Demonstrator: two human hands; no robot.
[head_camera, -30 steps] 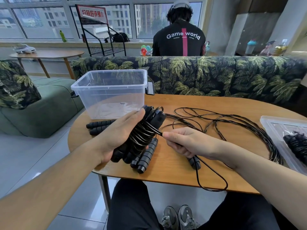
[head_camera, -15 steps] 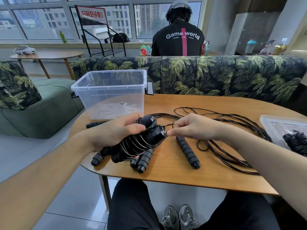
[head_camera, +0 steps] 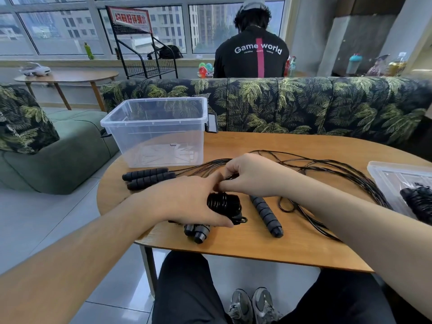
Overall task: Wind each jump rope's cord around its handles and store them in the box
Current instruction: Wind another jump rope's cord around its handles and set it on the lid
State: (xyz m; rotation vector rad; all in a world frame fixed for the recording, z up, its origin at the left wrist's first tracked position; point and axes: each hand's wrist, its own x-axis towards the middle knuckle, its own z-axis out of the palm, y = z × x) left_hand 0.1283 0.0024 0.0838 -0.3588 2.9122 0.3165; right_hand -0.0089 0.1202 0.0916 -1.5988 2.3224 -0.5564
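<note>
My left hand (head_camera: 187, 202) grips a black jump rope bundle (head_camera: 224, 204), its cord coiled tight around the paired handles, held just above the table. My right hand (head_camera: 252, 176) pinches the cord end at the top of that bundle, fingertips touching my left hand. Two more handles (head_camera: 197, 231) lie under the bundle near the front edge. A single handle (head_camera: 265, 213) lies to the right. A pair of handles (head_camera: 148, 175) rests in front of the clear plastic box (head_camera: 154, 118), which looks empty. Loose black cords (head_camera: 327, 171) sprawl across the right half.
The wooden table (head_camera: 280, 244) ends just before my knees. A clear lid (head_camera: 395, 174) at the right edge carries another wound rope (head_camera: 418, 203). A leaf-print sofa stands behind the table, and a person sits beyond it with their back to me.
The bundle has tipped from slanted to lower and flatter near the table. My right hand moved from the bundle's right side up to its top, carrying the cord end over.
</note>
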